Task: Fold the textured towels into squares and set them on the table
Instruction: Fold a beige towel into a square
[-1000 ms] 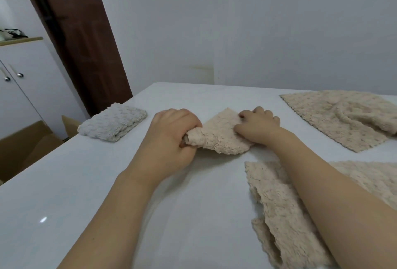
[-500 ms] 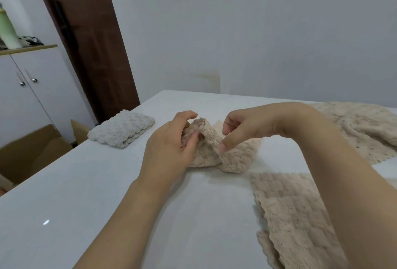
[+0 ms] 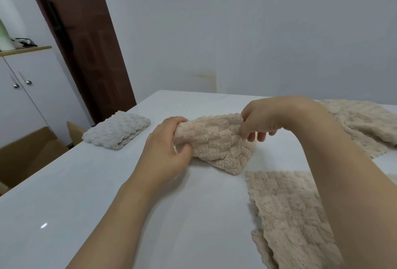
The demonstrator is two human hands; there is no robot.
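Both hands are on the beige towel (image 3: pixel 217 142), which stretches between them with its long axis running left to right across the person's front. The left hand (image 3: pixel 169 150) has its end bunched up, fingers curled round and closed on the cloth; the right hand (image 3: pixel 261 122) pinches the far upper edge between thumb and forefinger, with the other fingers hanging loose beneath. The towel is already doubled into a thick, rumpled band. Its top edge is lifted off the white table (image 3: pixel 90 204), while its lower corner droops down to touch the surface near the middle. Neither hand is nearer, since each holds one end, so the next fold most likely depends on bringing one end across to meet the other along that left-right line.

The cloth is nubbly, with a waffle-like pile, soft and floppy, and it sags where unsupported. Off to the left sits a pale grey folded towel (image 3: pixel 117 130), apparently done. More beige towels wait unfolded: one close on the right (image 3: pixel 285 215), partly under the right forearm, and another at the far right (image 3: pixel 365 124).
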